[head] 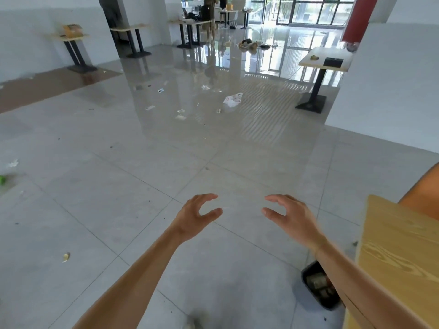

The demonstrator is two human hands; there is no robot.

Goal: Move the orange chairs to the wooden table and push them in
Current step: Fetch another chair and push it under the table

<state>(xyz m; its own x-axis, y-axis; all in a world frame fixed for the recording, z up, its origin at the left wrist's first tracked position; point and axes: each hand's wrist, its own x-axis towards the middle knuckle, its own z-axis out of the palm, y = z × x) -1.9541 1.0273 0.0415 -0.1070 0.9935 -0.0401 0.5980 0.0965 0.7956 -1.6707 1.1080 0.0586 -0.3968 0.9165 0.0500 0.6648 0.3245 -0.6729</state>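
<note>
Both hands hang empty over the tiled floor [118,186], the left hand [194,216] and right hand [291,216] each half open with fingers curled towards one another, touching nothing. The wooden table [394,255] sits at the right edge, an orange chair [422,198] just behind it

A glossy grey tiled floor [118,143] fills the room, littered with small scraps. A crumpled white plastic bag [232,99] lies mid-floor, and a yellowish scrap [66,257] sits near left. A black tray [319,284] with food remains rests on the floor at the near right. Far right, a pedestal bench [317,60] carries a black box [333,61]. Against the far left wall another bench [69,38] bears a cardboard box [72,30]. A red column [358,17] rises far right. A person [210,15] stands far off beside the glass doors [306,8].
</note>
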